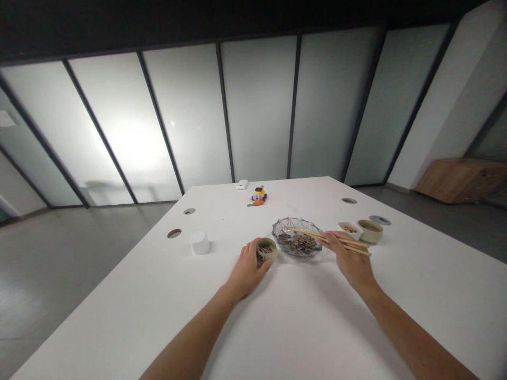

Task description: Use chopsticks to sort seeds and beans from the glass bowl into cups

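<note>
My left hand is wrapped round a small beige cup with dark seed-like bits inside. Just right of the cup sits a clear faceted glass bowl, holding a heap of brown and dark sunflower-seed-like pieces. My right hand grips a pair of light wooden chopsticks. Their tips reach over the glass bowl, toward its far left side. Whether anything is pinched between the tips is too small to tell.
Beyond my right hand stand a white square dish with pale pieces and another beige bowl. A white lidded container is on the left. Farther back are a yellow toy vehicle, an orange carrot-shaped thing and a white box.
</note>
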The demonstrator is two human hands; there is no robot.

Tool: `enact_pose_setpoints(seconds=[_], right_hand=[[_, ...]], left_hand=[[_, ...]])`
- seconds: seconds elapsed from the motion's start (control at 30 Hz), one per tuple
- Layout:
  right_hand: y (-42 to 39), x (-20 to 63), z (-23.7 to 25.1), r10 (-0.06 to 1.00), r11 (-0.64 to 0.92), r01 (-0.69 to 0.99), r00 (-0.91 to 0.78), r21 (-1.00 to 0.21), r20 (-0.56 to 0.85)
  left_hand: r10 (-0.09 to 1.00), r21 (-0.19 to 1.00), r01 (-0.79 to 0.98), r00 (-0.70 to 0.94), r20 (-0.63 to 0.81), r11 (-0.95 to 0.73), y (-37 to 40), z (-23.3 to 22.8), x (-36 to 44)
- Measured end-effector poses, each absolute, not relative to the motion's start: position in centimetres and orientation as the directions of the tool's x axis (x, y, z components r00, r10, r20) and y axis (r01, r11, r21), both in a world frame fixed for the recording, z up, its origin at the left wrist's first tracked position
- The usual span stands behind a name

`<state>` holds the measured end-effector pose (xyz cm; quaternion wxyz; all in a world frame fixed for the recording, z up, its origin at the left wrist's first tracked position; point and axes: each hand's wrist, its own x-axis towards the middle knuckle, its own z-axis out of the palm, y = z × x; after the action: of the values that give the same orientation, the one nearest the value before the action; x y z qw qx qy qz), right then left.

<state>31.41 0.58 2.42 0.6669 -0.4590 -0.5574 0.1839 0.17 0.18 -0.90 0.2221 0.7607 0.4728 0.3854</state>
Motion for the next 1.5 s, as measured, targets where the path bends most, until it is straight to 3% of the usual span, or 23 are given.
enact_pose_setpoints(seconds=[0.23, 0.4, 0.57, 0.7, 0.83, 1.13, 1.5], right_hand=[[0.2, 30.4, 2.7, 0.871, 0.45, -0.127, 0.279, -0.884, 0.403], [-0.5, 29.7, 3.1, 0.931, 0.351, -0.182, 0.176, -0.919, 0.32], [-0.4, 29.9, 2.9, 0.88, 0.431, -0.105, 0.271, -0.896, 0.391], [-0.1, 30.9, 2.9, 0.791, 0.471, 0.231, 0.317, -0.852, 0.523], [0.1, 30.7, 2.8, 0.694, 0.542, 0.493, 0.195, -0.681, 0.693], [1.1, 29.9, 2.4, 0.669, 0.592, 0.521, 0.108, -0.615, 0.735], [0.7, 29.6, 2.5, 0.689, 0.578, 0.465, 0.163, -0.671, 0.706]], left_hand=[[0.899, 0.71, 0.55, 0.255, 0.357, -0.439, -0.1, -0.5, 0.2], [0.9, 0.712, 0.551, 0.261, 0.35, -0.436, -0.5, 0.0, 0.4], [0.902, 0.71, 0.557, 0.262, 0.344, -0.432, -0.7, 0.3, 0.3], [0.907, 0.706, 0.569, 0.262, 0.33, -0.421, -0.6, 0.3, 0.3], [0.908, 0.705, 0.572, 0.263, 0.327, -0.42, -0.4, 0.1, 0.3], [0.904, 0.697, 0.576, 0.263, 0.337, -0.427, -0.2, -0.3, 0.3], [0.894, 0.694, 0.563, 0.271, 0.358, -0.449, 0.1, -0.7, 0.1]])
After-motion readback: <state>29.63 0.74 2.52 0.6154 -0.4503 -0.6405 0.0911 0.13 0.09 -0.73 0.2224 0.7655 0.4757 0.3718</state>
